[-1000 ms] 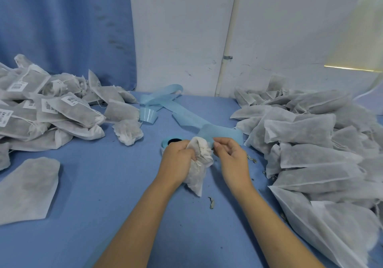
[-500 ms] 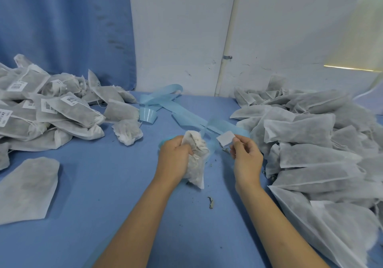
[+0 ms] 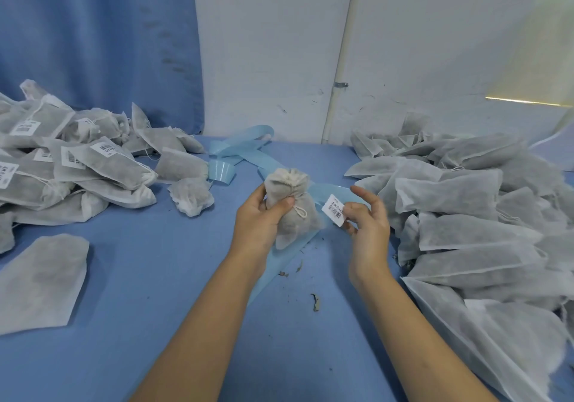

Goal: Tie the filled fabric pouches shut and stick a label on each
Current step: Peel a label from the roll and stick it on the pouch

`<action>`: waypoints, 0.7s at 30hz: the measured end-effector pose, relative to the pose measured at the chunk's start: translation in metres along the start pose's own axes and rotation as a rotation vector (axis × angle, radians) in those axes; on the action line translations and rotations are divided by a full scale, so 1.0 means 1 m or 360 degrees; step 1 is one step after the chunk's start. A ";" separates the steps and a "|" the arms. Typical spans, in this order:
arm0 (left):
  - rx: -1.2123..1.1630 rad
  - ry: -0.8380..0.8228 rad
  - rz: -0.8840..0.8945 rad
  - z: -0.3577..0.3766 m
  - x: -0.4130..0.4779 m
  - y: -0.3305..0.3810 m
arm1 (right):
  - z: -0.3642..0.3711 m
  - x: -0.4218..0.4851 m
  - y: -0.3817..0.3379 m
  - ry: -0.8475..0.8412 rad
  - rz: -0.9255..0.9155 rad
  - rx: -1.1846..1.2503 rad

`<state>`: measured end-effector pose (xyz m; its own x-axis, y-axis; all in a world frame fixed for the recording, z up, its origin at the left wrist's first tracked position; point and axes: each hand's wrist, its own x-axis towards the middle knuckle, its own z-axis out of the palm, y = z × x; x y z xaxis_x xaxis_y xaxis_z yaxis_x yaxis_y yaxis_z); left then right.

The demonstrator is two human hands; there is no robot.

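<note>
While the left hand [image 3: 257,220] grips the pouch [image 3: 293,215] round its neck, thumb laid across the front just under the gathered top, the pouch stands upright over the middle of the table [image 3: 139,277] and seems lifted off it. The right hand [image 3: 368,231] pinches a small barcode label [image 3: 334,210] by one end, printed face toward me, its other fingers spread loose. Label and pouch are near but not touching.

The tying looks done to me, and sticking is the step in hand. To do it well, I reckon the label should land on the fullest, flattest part of the belly, below that thumb and clear of the drawstring loop [image 3: 300,212], because puckered fabric gives glue little to hold. Set one edge down first, then smooth across, with the left fingers bracing from behind. The cloth looks soft, so press firmly.

Labelled pouches [image 3: 93,165] are heaped by the left edge and unlabelled pouches [image 3: 466,209] by the right. A pale-blue backing strip [image 3: 245,150] trails toward the far edge.
</note>
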<state>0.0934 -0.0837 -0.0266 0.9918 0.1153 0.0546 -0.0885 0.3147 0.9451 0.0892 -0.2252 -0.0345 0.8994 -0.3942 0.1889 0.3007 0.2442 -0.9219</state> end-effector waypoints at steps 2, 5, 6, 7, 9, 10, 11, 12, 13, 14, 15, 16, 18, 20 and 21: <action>0.0012 -0.0015 -0.0009 0.000 0.000 0.000 | 0.002 -0.002 -0.002 -0.0160 -0.0017 0.0006; -0.0012 -0.0042 -0.0028 0.001 0.000 -0.001 | 0.006 -0.007 -0.004 -0.0398 -0.0083 -0.0096; 0.0001 -0.0049 -0.0030 0.001 -0.001 -0.001 | 0.008 -0.008 -0.004 -0.0450 -0.0106 -0.0136; 0.0016 -0.0054 -0.0033 0.002 -0.001 -0.001 | 0.009 -0.010 -0.003 -0.0482 -0.0126 -0.0170; 0.0032 -0.0066 -0.0035 0.002 -0.001 -0.001 | 0.011 -0.011 -0.003 -0.0503 -0.0149 -0.0205; 0.0040 -0.0075 -0.0032 0.002 -0.001 -0.001 | 0.011 -0.011 -0.002 -0.0511 -0.0155 -0.0215; 0.0052 -0.0082 -0.0028 0.002 -0.002 0.000 | 0.011 -0.011 -0.002 -0.0526 -0.0163 -0.0231; 0.0065 -0.0087 -0.0024 0.002 -0.002 0.000 | 0.010 -0.011 -0.002 -0.0549 -0.0178 -0.0259; 0.0074 -0.0093 -0.0025 0.002 -0.002 0.000 | 0.010 -0.011 -0.001 -0.0574 -0.0195 -0.0300; 0.0075 -0.0104 -0.0028 0.002 -0.002 0.001 | 0.009 -0.011 -0.001 -0.0597 -0.0213 -0.0345; 0.0072 -0.0118 -0.0032 0.002 -0.002 0.001 | 0.009 -0.012 0.000 -0.0612 -0.0226 -0.0381; 0.0072 -0.0128 -0.0038 0.002 -0.002 0.001 | 0.009 -0.012 0.002 -0.0621 -0.0233 -0.0407; 0.0086 -0.0121 -0.0051 0.002 -0.002 0.002 | 0.009 -0.012 0.003 -0.0627 -0.0248 -0.0456; 0.0097 -0.0114 -0.0063 0.001 -0.002 0.002 | 0.008 -0.012 0.005 -0.0640 -0.0307 -0.0560; 0.0102 -0.0115 -0.0065 0.001 -0.003 0.002 | 0.007 -0.012 0.005 -0.0654 -0.0352 -0.0631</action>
<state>0.0906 -0.0847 -0.0244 0.9987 0.0344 0.0365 -0.0441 0.2568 0.9655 0.0821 -0.2128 -0.0394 0.9017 -0.0046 0.4323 0.4242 -0.1837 -0.8867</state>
